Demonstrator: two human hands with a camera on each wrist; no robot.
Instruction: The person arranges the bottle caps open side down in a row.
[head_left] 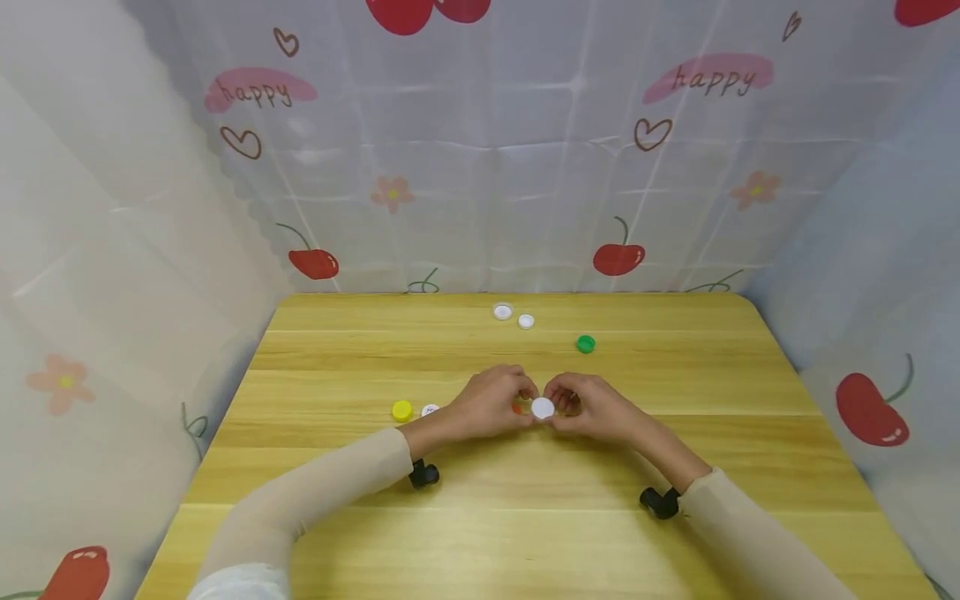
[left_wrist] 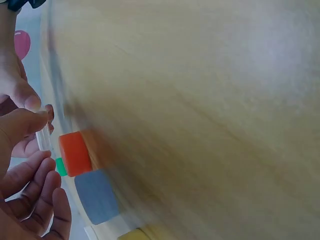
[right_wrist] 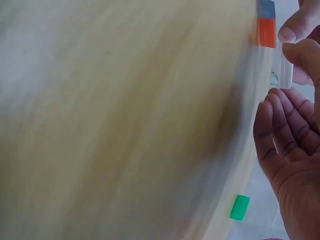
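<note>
A round white lid (head_left: 542, 408) is held up between both hands over the middle of the table. My left hand (head_left: 491, 402) pinches its left edge with thumb and fingers. From the other side, my right hand (head_left: 596, 406) grips the lid's right edge. Seen side-on in the right wrist view, the lid (right_wrist: 286, 72) looks thin and translucent, with both thumbs at one end of it. An orange cap (left_wrist: 75, 154) stands on the table close by the left hand, mostly hidden behind it in the head view.
Left of the hands lie a yellow cap (head_left: 402, 411) and a white cap with dark print (head_left: 430, 410), partly covered by the left wrist. A green cap (head_left: 586, 343) and two white lids, one larger (head_left: 502, 311) and one smaller (head_left: 526, 321), lie toward the back. Printed curtains surround the wooden table (head_left: 487, 533).
</note>
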